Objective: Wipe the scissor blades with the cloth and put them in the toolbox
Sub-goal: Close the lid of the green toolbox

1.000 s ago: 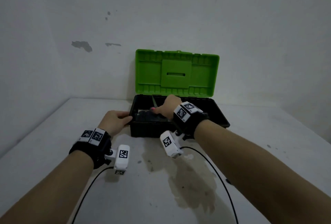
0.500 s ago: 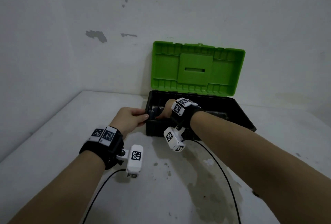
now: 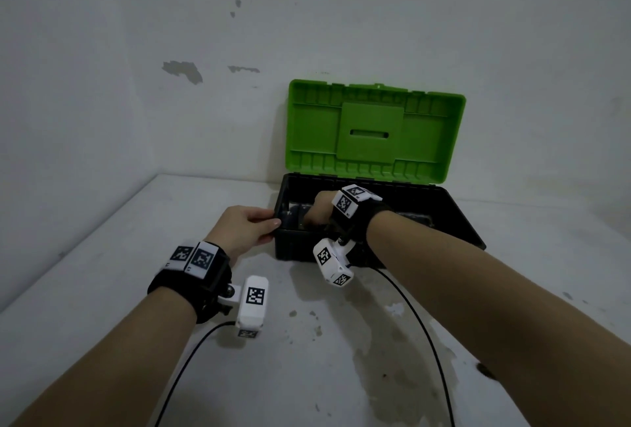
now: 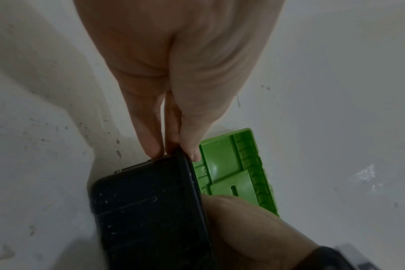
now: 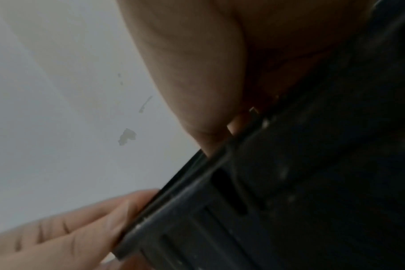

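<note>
The toolbox (image 3: 444, 221) has a black base and stands open, its green lid (image 3: 375, 133) upright against the wall. My left hand (image 3: 275, 221) pinches the rim at the box's left end, thumb inside and fingers outside; the left wrist view shows this hand (image 4: 173, 148) on the black wall (image 4: 146, 210). My right hand (image 3: 316, 211) reaches down into the left part of the box, and its fingers are hidden below the rim. The right wrist view shows only this hand's palm (image 5: 197, 54) against the box's front wall (image 5: 289, 201). No scissors or cloth show.
The box sits on a stained white table (image 3: 341, 358), close to the back wall (image 3: 205, 85). A side wall borders the table on the left. Two black cables (image 3: 420, 324) run from the wrist cameras back toward me across the near table.
My right hand has sunk deeper into the box, and the scissor blades that stuck up above it a second ago no longer show. My left hand stays on the rim.
</note>
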`<action>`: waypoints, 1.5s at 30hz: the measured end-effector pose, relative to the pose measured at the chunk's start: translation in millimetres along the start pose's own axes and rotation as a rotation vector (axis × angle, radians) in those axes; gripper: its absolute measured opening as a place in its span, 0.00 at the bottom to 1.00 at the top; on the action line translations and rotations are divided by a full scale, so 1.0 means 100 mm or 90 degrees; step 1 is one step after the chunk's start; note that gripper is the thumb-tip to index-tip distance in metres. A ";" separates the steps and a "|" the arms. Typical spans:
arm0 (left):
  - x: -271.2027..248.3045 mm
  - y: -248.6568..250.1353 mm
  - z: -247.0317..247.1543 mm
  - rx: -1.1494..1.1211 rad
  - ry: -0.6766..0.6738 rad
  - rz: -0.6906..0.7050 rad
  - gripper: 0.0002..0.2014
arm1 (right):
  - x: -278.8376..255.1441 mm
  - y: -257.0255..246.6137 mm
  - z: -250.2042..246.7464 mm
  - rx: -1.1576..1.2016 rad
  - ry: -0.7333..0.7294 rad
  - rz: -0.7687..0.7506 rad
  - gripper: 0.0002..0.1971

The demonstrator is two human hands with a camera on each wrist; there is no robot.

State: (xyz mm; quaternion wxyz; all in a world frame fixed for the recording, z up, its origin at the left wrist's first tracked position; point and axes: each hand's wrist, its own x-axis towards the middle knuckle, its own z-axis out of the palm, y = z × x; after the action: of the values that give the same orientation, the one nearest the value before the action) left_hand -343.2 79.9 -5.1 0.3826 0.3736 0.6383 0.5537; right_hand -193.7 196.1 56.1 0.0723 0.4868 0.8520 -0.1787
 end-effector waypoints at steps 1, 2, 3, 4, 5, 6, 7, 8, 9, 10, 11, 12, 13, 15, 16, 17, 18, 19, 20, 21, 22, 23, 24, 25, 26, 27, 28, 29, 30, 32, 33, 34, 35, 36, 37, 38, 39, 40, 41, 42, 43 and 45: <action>0.00 0.02 0.00 0.022 0.002 -0.003 0.17 | 0.02 0.06 -0.01 0.056 -0.007 0.001 0.17; 0.00 0.05 0.00 0.052 0.004 -0.004 0.16 | 0.00 0.11 -0.02 0.101 0.010 0.000 0.19; -0.01 0.10 0.01 0.087 0.009 -0.002 0.15 | -0.04 0.16 -0.07 0.114 0.033 0.006 0.20; 0.00 0.15 0.03 0.122 0.018 0.004 0.14 | -0.06 0.24 -0.13 0.121 0.056 0.012 0.22; 0.01 0.21 0.04 0.151 0.028 0.013 0.13 | -0.06 0.34 -0.18 0.122 0.072 0.014 0.22; 0.03 0.28 0.05 0.172 0.037 0.023 0.14 | -0.13 0.43 -0.26 0.131 0.097 0.015 0.21; 0.07 0.36 0.06 0.191 0.043 0.036 0.16 | -0.19 0.54 -0.34 0.162 0.130 0.026 0.19; 0.11 0.43 0.08 0.213 0.051 0.051 0.17 | -0.25 0.66 -0.43 0.201 0.171 0.037 0.18; 0.16 0.52 0.09 0.237 0.063 0.069 0.19 | -0.28 0.80 -0.51 0.231 0.210 0.048 0.17; 0.21 0.60 0.11 0.255 0.074 0.084 0.21 | -0.32 0.92 -0.58 0.249 0.243 0.059 0.17; 0.27 0.68 0.14 0.264 0.084 0.099 0.22 | -0.33 1.06 -0.65 0.262 0.271 0.072 0.18; 0.34 0.74 0.19 0.266 0.092 0.115 0.23 | -0.36 1.19 -0.72 0.271 0.297 0.085 0.19; 0.40 0.80 0.24 0.265 0.098 0.131 0.25 | -0.39 1.30 -0.79 0.278 0.318 0.104 0.22; 0.51 0.92 0.33 0.261 0.105 0.144 0.28 | -0.38 1.52 -0.91 0.284 0.351 0.144 0.29; 0.58 0.99 0.37 0.257 0.106 0.144 0.30 | -0.37 1.62 -0.97 0.292 0.359 0.164 0.34; 0.66 1.05 0.41 0.253 0.107 0.141 0.32 | -0.33 1.72 -1.03 0.309 0.364 0.183 0.38; 0.75 1.12 0.43 0.248 0.113 0.137 0.33 | -0.28 1.81 -1.09 0.332 0.367 0.200 0.41; 0.86 1.19 0.45 0.243 0.123 0.137 0.34 | -0.22 1.89 -1.16 0.363 0.377 0.215 0.44; 0.95 1.26 0.47 0.229 0.131 0.137 0.35 | -0.16 1.96 -1.23 0.398 0.390 0.225 0.46; 1.04 1.34 0.49 0.216 0.135 0.141 0.36 | -0.09 2.02 -1.30 0.427 0.402 0.234 0.47; 1.12 1.43 0.52 0.206 0.139 0.142 0.36 | -0.05 2.06 -1.38 0.447 0.407 0.238 0.47; 1.21 1.51 0.55 0.196 0.142 0.139 0.36 | -0.01 2.09 -1.44 0.462 0.410 0.236 0.46; 1.30 1.58 0.57 0.180 0.144 0.134 0.36 | 0.03 2.12 -1.50 0.473 0.413 0.230 0.46; 1.39 1.64 0.58 0.162 0.144 0.129 0.38 | 0.06 2.13 -1.55 0.482 0.417 0.222 0.46; 1.49 1.69 0.58 0.146 0.149 0.109 0.42 | 0.09 2.14 -1.59 0.497 0.423 0.217 0.46; 1.58 1.72 0.56 0.121 0.152 0.090 0.48 | 0.12 2.14 -1.61 0.516 0.429 0.211 0.47; 1.69 1.73 0.54 0.089 0.151 0.079 0.55 | 0.14 2.14 -1.62 0.531 0.435 0.205 0.48; 1.76 1.74 0.52 0.057 0.150 0.071 0.58 | 0.15 2.14 -1.62 0.548 0.440 0.202 0.48; 1.77 1.75 0.52 0.033 0.147 0.072 0.55 | 0.14 2.15 -1.62 0.569 0.447 0.200 0.48; 1.66 1.76 0.50 0.022 0.152 0.108 0.40 | 0.08 2.16 -1.62 0.614 0.468 0.192 0.49; 1.59 1.75 0.48 0.026 0.160 0.124 0.34 | 0.04 2.16 -1.60 0.637 0.474 0.188 0.51; 1.47 1.74 0.47 0.024 0.167 0.130 0.30 | -0.03 2.18 -1.57 0.660 0.477 0.183 0.55; 1.36 1.71 0.45 0.008 0.174 0.140 0.28 | -0.10 2.20 -1.53 0.683 0.476 0.178 0.58; 1.25 1.65 0.41 -0.011 0.179 0.149 0.24 | -0.17 2.23 -1.48 0.703 0.475 0.173 0.59; 1.20 1.57 0.40 -0.028 0.178 0.164 0.21 | -0.23 2.27 -1.42 0.721 0.480 0.166 0.56; 1.07 1.50 0.37 -0.042 0.175 0.166 0.17 | -0.35 2.27 -1.33 0.730 0.483 0.155 0.49; 0.96 1.43 0.35 -0.058 0.169 0.170 0.13 | -0.46 2.25 -1.24 0.733 0.489 0.138 0.42; 0.83 1.35 0.34 -0.062 0.169 0.174 0.10 | -0.56 2.25 -1.14 0.732 0.496 0.119 0.35; 0.73 1.28 0.31 -0.058 0.174 0.176 0.08 | -0.63 2.25 -1.04 0.728 0.505 0.098 0.30; 0.61 1.21 0.28 -0.051 0.176 0.173 0.06 | -0.72 2.26 -0.95 0.714 0.510 0.078 0.26; 0.52 1.13 0.24 -0.039 0.180 0.164 0.05 | -0.80 2.26 -0.85 0.696 0.513 0.059 0.23; 0.33 0.98 0.20 0.007 0.184 0.151 0.04 | -0.94 2.27 -0.66 0.668 0.520 0.035 0.21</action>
State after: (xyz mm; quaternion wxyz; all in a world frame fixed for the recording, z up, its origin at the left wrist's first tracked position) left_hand -333.8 128.2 87.6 0.2170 0.3650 0.6411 0.6393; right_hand 52.4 250.2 91.5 -0.4984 0.5073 0.5984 -0.3691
